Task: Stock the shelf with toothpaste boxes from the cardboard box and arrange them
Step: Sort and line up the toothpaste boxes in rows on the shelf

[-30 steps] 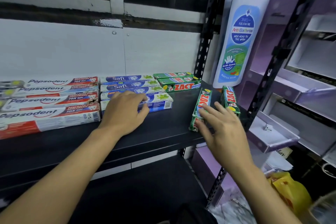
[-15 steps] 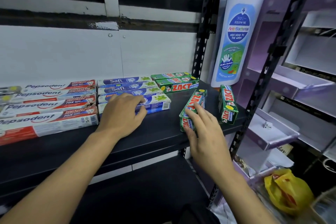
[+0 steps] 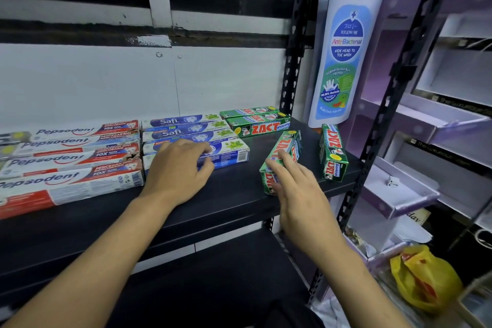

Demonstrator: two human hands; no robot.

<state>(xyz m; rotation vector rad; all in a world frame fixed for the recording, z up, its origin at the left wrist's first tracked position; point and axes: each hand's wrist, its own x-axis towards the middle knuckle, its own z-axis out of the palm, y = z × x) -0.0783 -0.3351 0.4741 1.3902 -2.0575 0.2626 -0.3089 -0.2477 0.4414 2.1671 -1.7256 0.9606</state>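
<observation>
Head view: right grip [image 3: 300,194] spread flat atop slanted Zact box [image 3: 286,146], left grip [image 3: 178,168] loose-fingered on front Safi box [image 3: 231,153]

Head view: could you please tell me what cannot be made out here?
All in the head view:
Front Safi box: the left hand covers its middle print.
Front Pepsodent box: left end cut off by the frame edge.
Angled Zact box: the right hand hides its near top.
</observation>
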